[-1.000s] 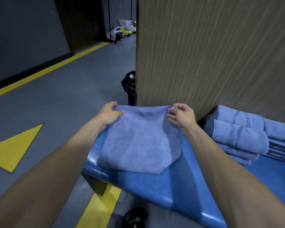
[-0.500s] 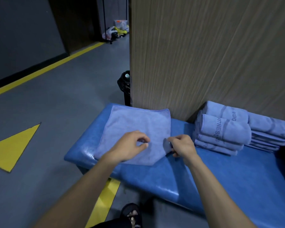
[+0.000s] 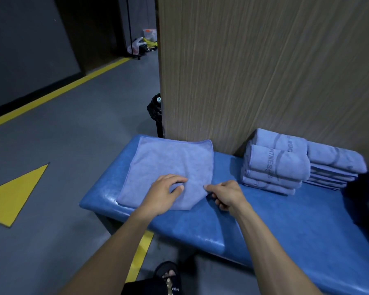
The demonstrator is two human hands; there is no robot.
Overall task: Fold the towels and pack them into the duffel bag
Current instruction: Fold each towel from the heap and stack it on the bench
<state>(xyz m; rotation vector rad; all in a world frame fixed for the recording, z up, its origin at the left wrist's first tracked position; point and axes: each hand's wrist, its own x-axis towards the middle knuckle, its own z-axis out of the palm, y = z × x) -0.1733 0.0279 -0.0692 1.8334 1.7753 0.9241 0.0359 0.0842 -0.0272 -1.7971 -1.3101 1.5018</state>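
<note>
Now 2 bare hands are working on a light blue towel (image 3: 170,167) that is lying flat on a shiny blue bench (image 3: 285,226). The towel is sitting at the bench's left end, and its far edge is close to a tall wooden panel (image 3: 264,71).

The left hand (image 3: 164,196) is resting on the near part of the towel. Its fingers are curling down onto the cloth, and the thumb is sticking out toward the other hand. I cannot tell if it is pinching the cloth or only pressing on it.

The right hand (image 3: 226,195) is sitting just beside the left hand, at the towel's near right corner. Its fingers are curling in, and the thumb and first finger are pinching the cloth edge there. The 2 thumbs are lying near each other but not touching.

Beyond the right hand's fingers, well apart from them, a pile of folded towels (image 3: 285,165) is sitting on the bench against the wooden panel. Gray letters are showing on some of them.

Far to the right of the fingers, a dark bag (image 3: 364,199) is peeking in at the picture's edge on the bench. Only a small part is showing, so I cannot tell if it is open.
</note>
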